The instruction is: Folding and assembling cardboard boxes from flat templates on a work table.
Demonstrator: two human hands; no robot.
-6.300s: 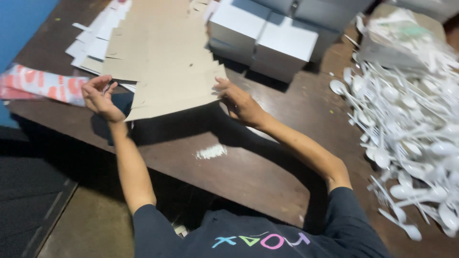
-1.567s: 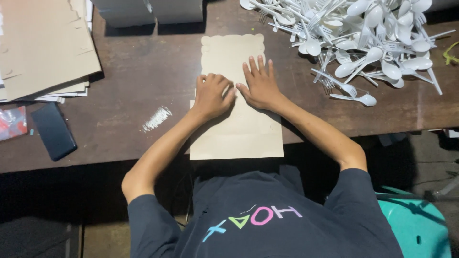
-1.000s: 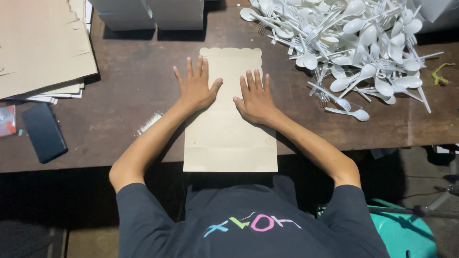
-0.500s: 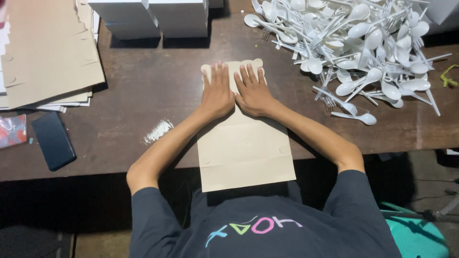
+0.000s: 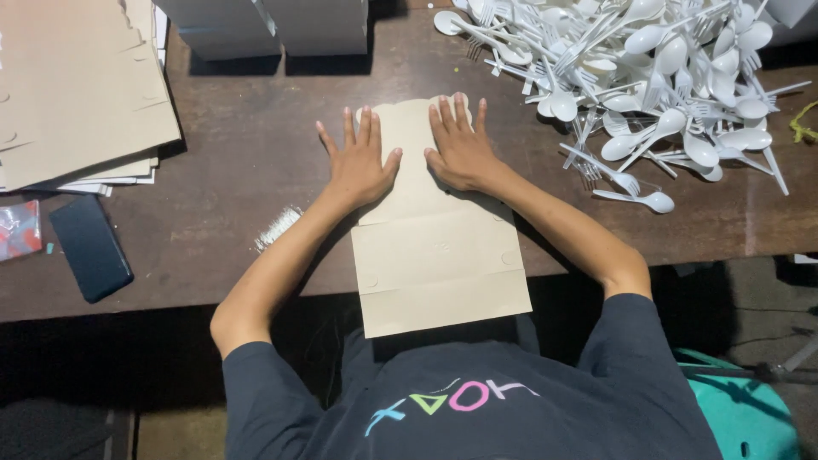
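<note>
Left hand (image 5: 360, 162) flat, palm down, fingers spread wide; it presses the left edge of the sheet (image 5: 439, 247), part of the palm lying on the table (image 5: 230, 213). Right hand (image 5: 460, 146) also flat and spread, resting on the upper right part of the sheet. Neither hand grips anything. A strip of sheet shows between the two hands.

Sheet: tan card, flat, long axis running away from the person. Far end scalloped, just past the fingertips. Near end hangs over the table's front edge, above the person's dark shirt (image 5: 477, 409).

Right of the right hand: big heap of white plastic spoons and forks (image 5: 656, 77), nearest spoon (image 5: 639, 198) lying near the forearm, not touching it.

Left of the left hand: small white smear or scrap (image 5: 277, 227) on the table, beside the forearm. Farther left, a dark phone (image 5: 89, 247), face down or screen off, cannot tell which. Above it a stack of tan card sheets (image 5: 77, 94).

Far edge: white boxes (image 5: 273, 25), side by side.

Lower right, off the table: teal seat (image 5: 750, 409).
</note>
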